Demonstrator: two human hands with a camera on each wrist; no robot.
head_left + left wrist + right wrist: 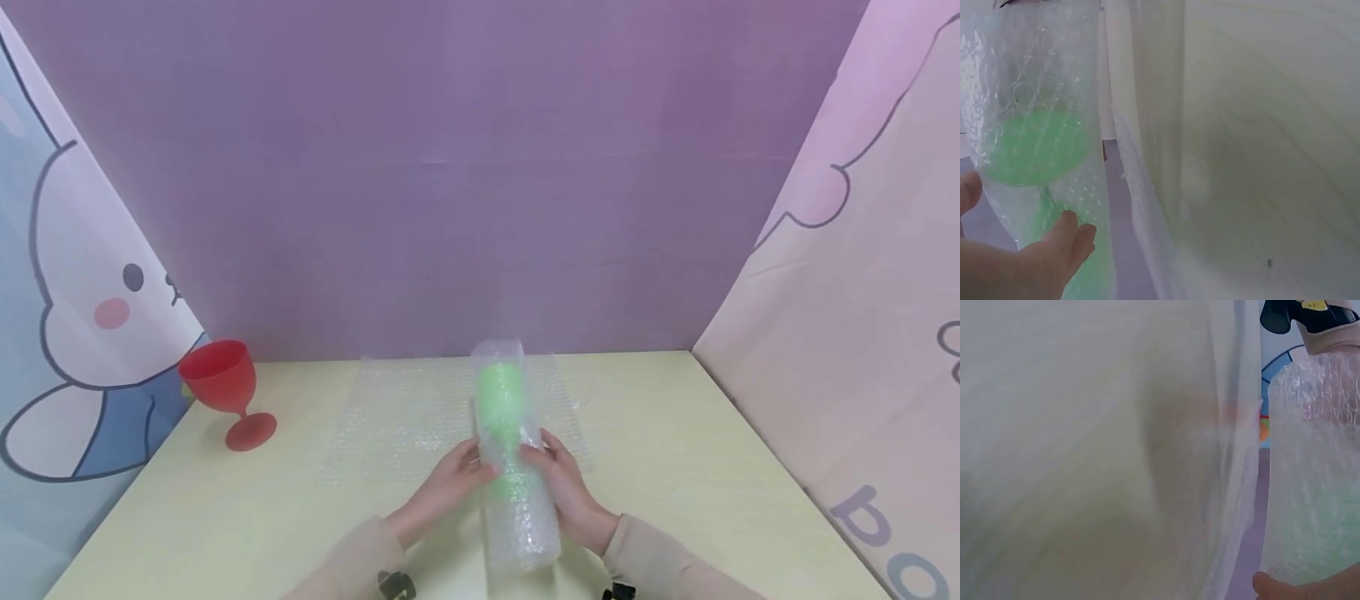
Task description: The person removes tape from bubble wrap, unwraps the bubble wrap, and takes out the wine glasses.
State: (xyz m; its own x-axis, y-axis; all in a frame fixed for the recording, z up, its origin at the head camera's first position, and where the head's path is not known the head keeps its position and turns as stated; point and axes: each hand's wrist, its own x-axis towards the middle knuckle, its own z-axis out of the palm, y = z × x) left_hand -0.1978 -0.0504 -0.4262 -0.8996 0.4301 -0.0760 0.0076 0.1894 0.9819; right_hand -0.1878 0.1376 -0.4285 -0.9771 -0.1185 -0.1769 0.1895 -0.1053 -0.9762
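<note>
A green goblet (501,396) shows through a tube of bubble wrap (525,533) rolled around it. Its bowl is toward the far end, its round foot nearer me, and the wrap extends past both ends. My left hand (453,479) grips the roll from the left, thumb on top. From the other side my right hand (566,492) grips it, thumb also over the wrap. In the left wrist view, the left fingers (1063,240) lie against the wrap beside the stem. The right wrist view shows only part of the right hand (1316,590) at the roll's edge.
A flat sheet of bubble wrap (405,408) lies on the pale table (675,467) behind the roll. At the table's left stands a red goblet (221,375). A purple panel (465,183) closes off the back, with printed cloth (847,333) along both sides.
</note>
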